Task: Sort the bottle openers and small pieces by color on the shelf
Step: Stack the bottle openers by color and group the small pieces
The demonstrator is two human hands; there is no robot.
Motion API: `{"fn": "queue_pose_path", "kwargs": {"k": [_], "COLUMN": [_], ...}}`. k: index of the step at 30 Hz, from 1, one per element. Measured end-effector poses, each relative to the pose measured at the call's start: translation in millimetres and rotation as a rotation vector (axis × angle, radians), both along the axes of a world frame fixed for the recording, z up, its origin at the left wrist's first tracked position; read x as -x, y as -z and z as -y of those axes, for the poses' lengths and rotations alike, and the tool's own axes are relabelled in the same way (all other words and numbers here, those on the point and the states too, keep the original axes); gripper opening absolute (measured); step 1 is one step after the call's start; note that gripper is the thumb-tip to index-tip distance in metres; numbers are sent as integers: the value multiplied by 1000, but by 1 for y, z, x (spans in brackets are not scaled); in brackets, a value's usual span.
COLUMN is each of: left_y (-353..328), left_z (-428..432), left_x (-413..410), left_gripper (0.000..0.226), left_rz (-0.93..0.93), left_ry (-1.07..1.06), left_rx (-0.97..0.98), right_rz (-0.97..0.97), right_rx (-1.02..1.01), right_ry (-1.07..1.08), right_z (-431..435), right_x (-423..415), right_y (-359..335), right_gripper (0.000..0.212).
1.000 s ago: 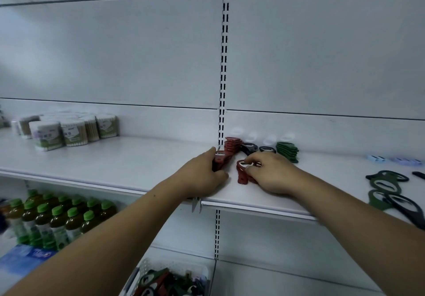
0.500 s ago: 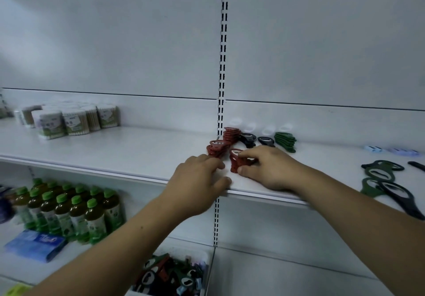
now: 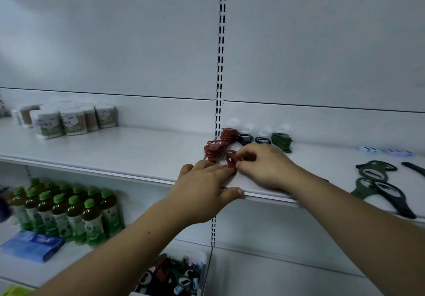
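While the right hand [image 3: 264, 169] pinches a red bottle opener [image 3: 230, 158] near the front edge of the shelf [image 3: 115, 150], the left hand [image 3: 204, 194] lies flat with fingers straight, its fingertips touching the opener. The opener is looped and sits just in front of the red stack [image 3: 214, 148].

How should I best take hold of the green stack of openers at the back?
Probably take the green stack from its right side, with the grip low down: that side is free, a black opener lies close on its left and the wall stands behind.
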State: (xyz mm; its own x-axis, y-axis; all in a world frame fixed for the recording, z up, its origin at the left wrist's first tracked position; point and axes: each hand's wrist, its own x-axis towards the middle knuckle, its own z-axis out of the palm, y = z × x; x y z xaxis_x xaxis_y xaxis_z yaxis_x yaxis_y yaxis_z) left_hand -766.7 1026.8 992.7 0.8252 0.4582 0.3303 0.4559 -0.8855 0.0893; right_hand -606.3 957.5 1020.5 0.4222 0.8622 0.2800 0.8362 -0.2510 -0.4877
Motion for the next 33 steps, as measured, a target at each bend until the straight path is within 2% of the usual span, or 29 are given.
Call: {"fn": "queue_pose_path", "kwargs": {"k": [4, 10, 19, 22, 25, 27, 30, 33], "left_y": [1, 3, 1, 2, 2, 1, -1, 0], "left_z": [-1, -2, -1, 0, 0, -1, 0, -1], "left_x": [1, 1, -2, -2, -2, -3, -2, -1], "left_gripper": [63, 63, 61, 61, 63, 66, 71, 72], "left_rz": [-6, -35, -82, -72, -47, -33, -65, -93], "left_ry": [10, 23, 39, 41, 32, 31, 38, 34], "left_rx": [3, -36, -88, -79, -50, -19, -23, -52], "right_rz": [23, 17, 187, 236, 187, 180, 133, 59], "right_rx": [38, -61, -231, -173, -40, 27, 62, 60], "right_ry": [-3, 29, 75, 51, 4, -33, -92, -121], "right_z": [-1, 1, 10, 12, 12, 11, 12, 11], "right_x": [2, 4, 4, 4, 5, 6, 7, 5], "right_y": [4, 1, 4, 4, 4, 2, 0, 0], "right_gripper": [27, 15, 16, 13, 21, 16, 10, 18]}}
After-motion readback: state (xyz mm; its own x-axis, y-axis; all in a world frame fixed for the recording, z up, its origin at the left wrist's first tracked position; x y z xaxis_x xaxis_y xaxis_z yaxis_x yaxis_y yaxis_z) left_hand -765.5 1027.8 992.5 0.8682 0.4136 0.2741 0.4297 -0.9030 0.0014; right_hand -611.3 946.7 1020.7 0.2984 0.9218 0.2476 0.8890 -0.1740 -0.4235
